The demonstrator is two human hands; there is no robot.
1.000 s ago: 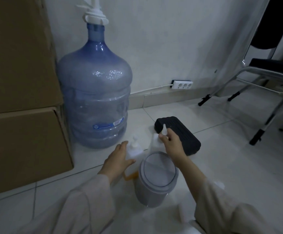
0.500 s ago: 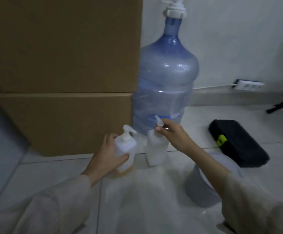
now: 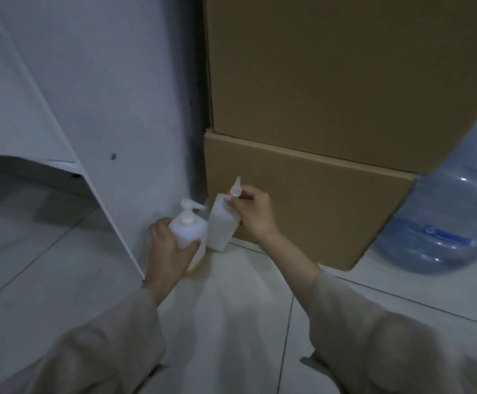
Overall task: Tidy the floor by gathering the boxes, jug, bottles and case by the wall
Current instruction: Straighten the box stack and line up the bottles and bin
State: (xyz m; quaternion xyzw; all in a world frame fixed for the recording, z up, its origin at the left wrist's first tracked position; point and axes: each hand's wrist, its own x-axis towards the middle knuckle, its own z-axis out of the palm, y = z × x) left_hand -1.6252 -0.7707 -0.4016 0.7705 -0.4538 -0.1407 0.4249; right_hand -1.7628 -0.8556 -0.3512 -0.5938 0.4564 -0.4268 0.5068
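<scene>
Beside the lower box (image 3: pixel 302 211), I am gripping 2 light, rigid, slippery bottles: left hand (image 3: pixel 169 248) wrapping the pump bottle (image 3: pixel 187 231) body, right hand (image 3: pixel 255 214) pinching the nozzle bottle (image 3: pixel 220 226) neck.

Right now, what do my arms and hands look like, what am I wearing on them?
Both arms are in loose, long beige sleeves that end at the wrists. The left hand and right hand are bare: no gloves, and no rings, watch or markings visible in this dim view.

Single head view, angled down, close over the floor (image 3: pixel 246 294)
</scene>
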